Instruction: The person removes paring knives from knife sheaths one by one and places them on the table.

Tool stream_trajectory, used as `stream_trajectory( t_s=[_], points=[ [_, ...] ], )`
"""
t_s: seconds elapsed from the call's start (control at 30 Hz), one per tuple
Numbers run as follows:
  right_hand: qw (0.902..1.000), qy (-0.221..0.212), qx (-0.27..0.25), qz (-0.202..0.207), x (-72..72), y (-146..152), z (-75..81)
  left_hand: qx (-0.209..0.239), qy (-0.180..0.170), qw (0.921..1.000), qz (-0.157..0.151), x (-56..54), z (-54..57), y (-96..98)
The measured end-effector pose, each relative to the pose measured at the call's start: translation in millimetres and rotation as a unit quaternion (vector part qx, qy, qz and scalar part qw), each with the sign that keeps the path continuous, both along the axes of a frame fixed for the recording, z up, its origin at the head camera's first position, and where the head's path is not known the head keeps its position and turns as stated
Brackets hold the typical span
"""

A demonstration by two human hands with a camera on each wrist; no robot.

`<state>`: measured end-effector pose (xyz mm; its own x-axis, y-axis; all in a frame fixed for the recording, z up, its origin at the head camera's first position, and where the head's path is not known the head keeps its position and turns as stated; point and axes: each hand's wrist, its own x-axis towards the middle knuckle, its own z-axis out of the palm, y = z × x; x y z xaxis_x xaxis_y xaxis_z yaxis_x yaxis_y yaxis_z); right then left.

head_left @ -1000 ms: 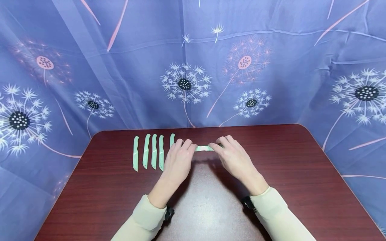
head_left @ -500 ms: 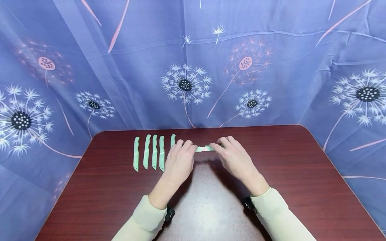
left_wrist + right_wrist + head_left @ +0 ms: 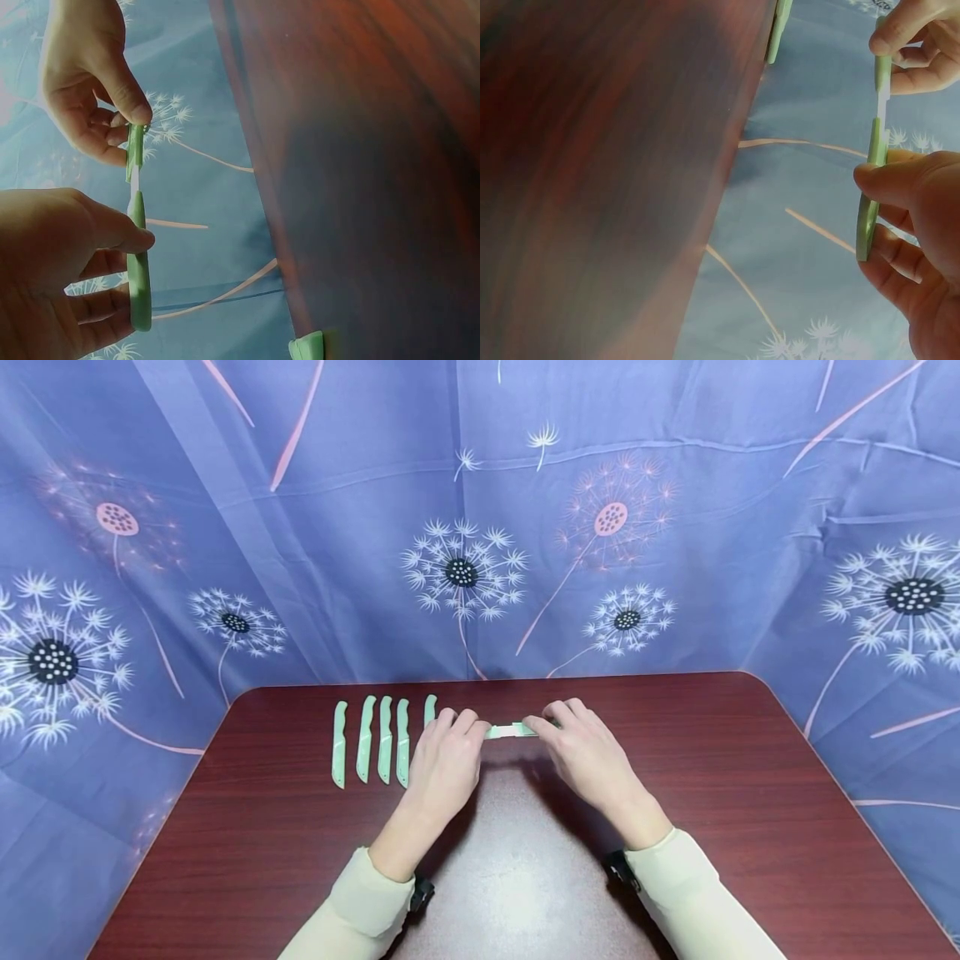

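Note:
Above the table, both hands hold a small green knife level between them. My left hand (image 3: 446, 756) pinches its green handle (image 3: 139, 281) between thumb and fingers. With thumb and fingers, my right hand (image 3: 592, 760) grips the green blade sheath (image 3: 870, 199). A short stretch of bare pale blade (image 3: 135, 180) shows between handle and sheath; the rest of the blade is hidden inside. Left of my left hand, several similar green knives (image 3: 385, 739) lie side by side, handles pointing away. The nearest one (image 3: 430, 708) is partly hidden behind that hand.
The dark red wooden table (image 3: 750, 827) has rounded far corners and a bright glare in its middle. Blue cloth (image 3: 337, 568) with a dandelion print hangs along the back and both sides. Dark straps (image 3: 621, 868) are on the wrists.

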<state>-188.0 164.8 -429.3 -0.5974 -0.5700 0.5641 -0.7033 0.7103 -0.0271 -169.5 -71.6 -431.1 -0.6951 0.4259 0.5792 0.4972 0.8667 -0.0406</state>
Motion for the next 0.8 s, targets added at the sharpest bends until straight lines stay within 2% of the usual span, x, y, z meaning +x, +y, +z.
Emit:
stream_trajectory(
  t_s=[0.8],
  points=[
    [1.0000, -0.001, -0.003, -0.002, -1.2, 3.5, -2.4, 0.006, 0.010, 0.9999, -0.003, -1.4, 1.2, -1.9]
  ],
)
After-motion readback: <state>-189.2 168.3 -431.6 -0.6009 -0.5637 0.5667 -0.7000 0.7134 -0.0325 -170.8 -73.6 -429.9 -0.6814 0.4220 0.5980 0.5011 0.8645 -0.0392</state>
